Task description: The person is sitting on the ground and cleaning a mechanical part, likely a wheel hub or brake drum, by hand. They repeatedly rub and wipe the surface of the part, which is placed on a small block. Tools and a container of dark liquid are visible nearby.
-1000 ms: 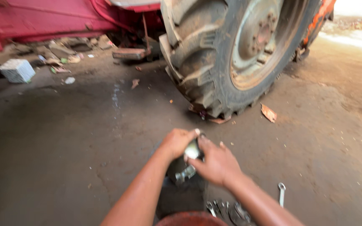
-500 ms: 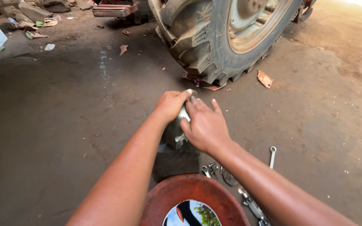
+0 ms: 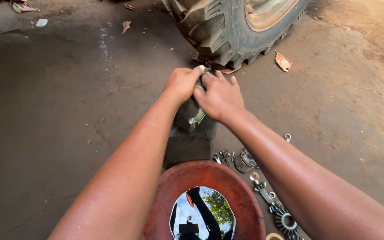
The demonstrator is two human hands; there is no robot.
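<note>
My left hand (image 3: 182,82) and my right hand (image 3: 220,96) are pressed together in front of me, both closed around a small dark metal part (image 3: 191,114) with a shiny tab sticking out below. Most of the part is hidden by the fingers. Under my arms stands a round rust-red metal piece (image 3: 245,193) with a shiny chrome cap (image 3: 202,214) on top. The hands are a short way in front of a big tractor tyre (image 3: 227,26).
Several small metal parts lie on the dirt floor to the right: a latch piece (image 3: 245,161), bolts (image 3: 222,156), a toothed gear (image 3: 283,218), a ring clip (image 3: 287,137). Dry leaves (image 3: 283,61) and scraps of litter (image 3: 41,22) lie farther off.
The view has tilted downwards and closed in, so the tyre sits higher and the red piece with its chrome cap shows more. Both hands stay clasped on the part.
</note>
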